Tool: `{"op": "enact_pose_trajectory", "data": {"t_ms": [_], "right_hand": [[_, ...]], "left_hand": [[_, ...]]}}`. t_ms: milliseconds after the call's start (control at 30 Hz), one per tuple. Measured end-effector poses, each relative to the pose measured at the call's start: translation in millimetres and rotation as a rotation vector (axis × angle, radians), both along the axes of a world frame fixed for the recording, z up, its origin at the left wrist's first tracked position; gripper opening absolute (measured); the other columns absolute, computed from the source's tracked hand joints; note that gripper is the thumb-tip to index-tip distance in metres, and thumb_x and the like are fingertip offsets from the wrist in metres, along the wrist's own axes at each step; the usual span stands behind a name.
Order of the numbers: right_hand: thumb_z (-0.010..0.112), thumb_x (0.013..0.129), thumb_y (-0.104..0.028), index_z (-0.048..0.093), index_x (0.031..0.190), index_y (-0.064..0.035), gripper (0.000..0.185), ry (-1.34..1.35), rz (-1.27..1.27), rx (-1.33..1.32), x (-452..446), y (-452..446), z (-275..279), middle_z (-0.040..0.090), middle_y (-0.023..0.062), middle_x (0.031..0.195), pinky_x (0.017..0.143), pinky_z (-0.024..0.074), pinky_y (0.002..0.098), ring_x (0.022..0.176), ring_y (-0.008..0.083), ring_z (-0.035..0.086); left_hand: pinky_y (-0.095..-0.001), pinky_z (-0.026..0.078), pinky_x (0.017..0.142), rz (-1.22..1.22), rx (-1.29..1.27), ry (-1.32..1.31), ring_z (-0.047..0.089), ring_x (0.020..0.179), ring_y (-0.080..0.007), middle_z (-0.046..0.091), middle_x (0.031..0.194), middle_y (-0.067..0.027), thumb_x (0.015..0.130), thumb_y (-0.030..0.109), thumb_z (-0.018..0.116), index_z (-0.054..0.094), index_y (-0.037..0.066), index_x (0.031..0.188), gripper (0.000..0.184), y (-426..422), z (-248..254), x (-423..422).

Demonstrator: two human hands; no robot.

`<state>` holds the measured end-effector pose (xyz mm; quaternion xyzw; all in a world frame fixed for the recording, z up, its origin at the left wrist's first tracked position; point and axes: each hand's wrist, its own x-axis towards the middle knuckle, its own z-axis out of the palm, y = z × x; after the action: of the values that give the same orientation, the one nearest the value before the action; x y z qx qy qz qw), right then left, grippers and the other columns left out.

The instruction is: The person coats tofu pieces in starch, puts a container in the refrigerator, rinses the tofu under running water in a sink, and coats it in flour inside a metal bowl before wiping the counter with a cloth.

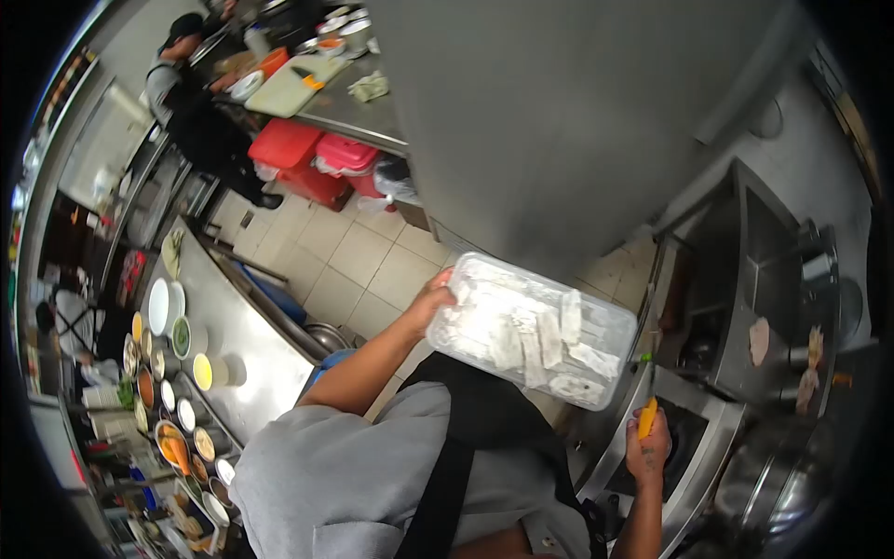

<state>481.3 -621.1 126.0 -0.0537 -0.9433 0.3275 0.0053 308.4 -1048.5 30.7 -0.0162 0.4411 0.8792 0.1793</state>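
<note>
With our left hand (434, 303) we grasp the plastic tub (615, 321) by its left edge; white-coated strips (550, 339) lie inside, from its middle toward its right edge. Our right hand (649, 447) is clenched around a yellow-handled tool (647, 417) near the tub's lower right corner.

No txt, labels, brands, nos. or signs can be read in this view.
</note>
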Motion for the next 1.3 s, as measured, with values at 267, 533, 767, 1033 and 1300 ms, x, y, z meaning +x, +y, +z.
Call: {"op": "enact_pose_trajectory", "data": {"t_ms": [267,533,767,1033,1300], "right_hand": [[0.064,0.080,-0.015,0.054,0.092,-0.0022,0.021,-0.090,0.317,-0.093,-137.8,-142.2,-11.4,0.057,0.0157,0.085,0.071,0.0464,0.0411,0.081,0.0347,0.059],[0.062,0.086,-0.019,0.052,0.086,-0.0047,0.018,-0.698,0.460,-1.169,-328.9,-354.2,-17.8,0.058,0.0113,0.084,0.041,0.0396,0.0219,0.049,0.0087,0.047],[0.063,0.084,-0.023,0.052,0.084,-0.0059,0.021,-0.442,0.273,-0.433,-453.3,-512.4,-47.3,0.058,0.0113,0.085,0.038,0.0389,0.0252,0.048,0.0086,0.049],[0.061,0.083,-0.038,0.055,0.105,0.0010,0.046,0.141,0.415,0.080,-599.3,-661.2,-83.8,0.055,0.0229,0.109,0.084,0.0469,0.0463,0.101,0.0408,0.056],[0.063,0.083,-0.034,0.055,0.115,-0.0040,0.045,0.101,0.404,0.171,-819.3,-838.6,-96.4,0.050,0.0196,0.123,0.091,0.0466,0.0431,0.110,0.0352,0.054]], "left_hand": [[-0.0345,0.048,0.090,0.637,-0.236,-0.236,0.057,0.104,-0.0249,0.056,0.115,-0.0128,0.061,0.013,0.049,0.042,0.002,0.131,0.071,-165.7,6.6,70.2],[-0.0368,0.043,0.097,1.013,-0.090,-0.129,0.053,0.112,-0.0289,0.052,0.123,-0.0164,0.061,0.015,0.047,0.038,0.000,0.134,0.075,-280.5,-2.0,65.6],[-0.0396,0.045,0.095,1.248,-0.037,-0.198,0.053,0.111,-0.0319,0.051,0.121,-0.0174,0.061,0.017,0.049,0.038,0.000,0.132,0.074,-343.6,-4.9,43.6],[-0.0449,0.046,0.096,1.364,-0.022,-0.184,0.053,0.112,-0.0361,0.050,0.123,-0.0192,0.065,0.020,0.052,0.037,0.001,0.133,0.072,-417.2,20.0,-10.3],[-0.0398,0.045,0.094,1.454,-0.042,-0.239,0.054,0.109,-0.0333,0.054,0.118,-0.0179,0.068,0.031,0.052,0.042,-0.003,0.129,0.070,-465.4,77.8,-98.2]]}}
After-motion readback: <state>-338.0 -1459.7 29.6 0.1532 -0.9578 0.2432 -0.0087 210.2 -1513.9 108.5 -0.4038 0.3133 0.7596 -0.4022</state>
